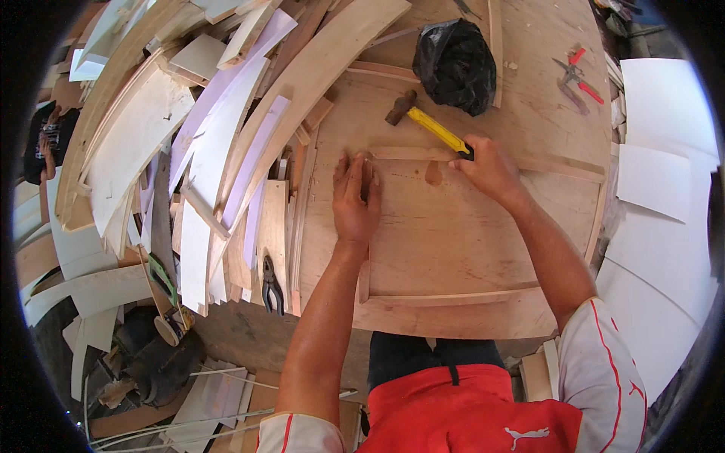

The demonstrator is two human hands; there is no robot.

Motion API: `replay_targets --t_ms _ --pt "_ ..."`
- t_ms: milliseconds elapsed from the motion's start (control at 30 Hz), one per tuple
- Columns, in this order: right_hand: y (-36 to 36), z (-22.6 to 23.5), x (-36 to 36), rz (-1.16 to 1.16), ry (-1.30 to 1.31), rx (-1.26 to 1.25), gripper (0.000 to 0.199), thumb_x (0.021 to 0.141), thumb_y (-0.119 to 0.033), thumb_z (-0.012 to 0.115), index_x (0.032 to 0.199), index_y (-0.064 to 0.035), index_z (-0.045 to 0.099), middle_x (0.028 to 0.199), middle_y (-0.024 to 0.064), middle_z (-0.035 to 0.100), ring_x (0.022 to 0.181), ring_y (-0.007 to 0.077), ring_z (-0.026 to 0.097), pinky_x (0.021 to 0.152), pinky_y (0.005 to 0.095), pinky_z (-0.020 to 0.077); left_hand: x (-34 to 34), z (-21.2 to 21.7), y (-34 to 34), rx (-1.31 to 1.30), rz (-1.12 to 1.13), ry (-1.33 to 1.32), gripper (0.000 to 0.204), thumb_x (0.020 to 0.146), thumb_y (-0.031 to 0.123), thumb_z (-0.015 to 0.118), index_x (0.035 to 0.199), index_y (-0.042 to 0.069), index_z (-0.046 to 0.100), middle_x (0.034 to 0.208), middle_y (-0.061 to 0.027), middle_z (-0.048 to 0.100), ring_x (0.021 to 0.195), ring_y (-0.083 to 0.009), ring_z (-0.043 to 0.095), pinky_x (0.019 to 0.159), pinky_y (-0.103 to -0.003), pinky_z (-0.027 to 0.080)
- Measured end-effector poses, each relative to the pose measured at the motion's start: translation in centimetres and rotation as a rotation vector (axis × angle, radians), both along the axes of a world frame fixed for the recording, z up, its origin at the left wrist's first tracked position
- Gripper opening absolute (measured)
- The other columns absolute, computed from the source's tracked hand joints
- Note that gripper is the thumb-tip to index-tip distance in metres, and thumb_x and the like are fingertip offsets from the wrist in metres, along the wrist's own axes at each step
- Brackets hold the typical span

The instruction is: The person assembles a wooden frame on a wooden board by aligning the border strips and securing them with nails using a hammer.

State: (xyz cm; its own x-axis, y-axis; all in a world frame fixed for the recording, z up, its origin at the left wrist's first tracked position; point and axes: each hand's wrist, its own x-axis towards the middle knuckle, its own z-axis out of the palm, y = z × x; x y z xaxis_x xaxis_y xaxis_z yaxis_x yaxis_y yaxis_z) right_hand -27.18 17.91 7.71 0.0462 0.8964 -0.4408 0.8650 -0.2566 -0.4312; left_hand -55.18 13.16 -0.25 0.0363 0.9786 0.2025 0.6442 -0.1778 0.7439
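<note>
My right hand point(489, 172) is wrapped round the yellow handle of a hammer point(439, 130). The hammer's dark, rusty head points to the upper left, above the wooden panel. My left hand point(356, 200) grips a narrow upright wooden strip point(365, 272), fingers on one side and thumb on the other, near the strip's far end. Part of that strip is hidden under my palm and wrist. A cross strip point(408, 153) runs right from near my left fingertips. Together with a near strip point(445, 298) it lies on the broad plywood panel point(453, 234).
Curved and straight wood offcuts point(302, 98) pile up on the left, with dark-handled pliers point(272, 285) at their near edge. A black plastic bag point(455, 66) and red-handled cutters point(580, 75) lie farther back. White sheets point(657, 249) stand right. Another person's hand point(51, 143) shows far left.
</note>
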Motion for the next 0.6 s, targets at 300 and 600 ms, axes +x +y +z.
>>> replay_targets --t_ms 300,600 --pt "-2.5 -2.5 0.9 -0.028 0.169 0.295 0.036 0.088 -0.032 0.083 0.112 -0.0072 0.071 0.096 0.0201 0.076 0.096 0.0426 0.073 0.079 0.0534 0.0559 0.3 0.7 -0.1 -0.032 -0.005 0.037 0.058 0.095 0.01 0.078 0.15 0.003 0.059 0.156 -0.0294 0.054 0.15 -0.0443 0.048 0.122 -0.048 0.042" --pt "-8.3 -1.8 3.6 0.279 0.081 0.341 0.028 0.082 -0.024 0.082 0.105 -0.011 0.073 0.096 0.0105 0.07 0.093 0.0343 0.068 0.077 0.0467 0.0553 -1.0 1.5 -0.5 -0.042 -0.049 0.018 0.053 0.1 0.016 0.071 0.149 0.0 0.059 0.145 -0.0261 0.063 0.148 -0.0483 0.048 0.122 -0.056 0.037"
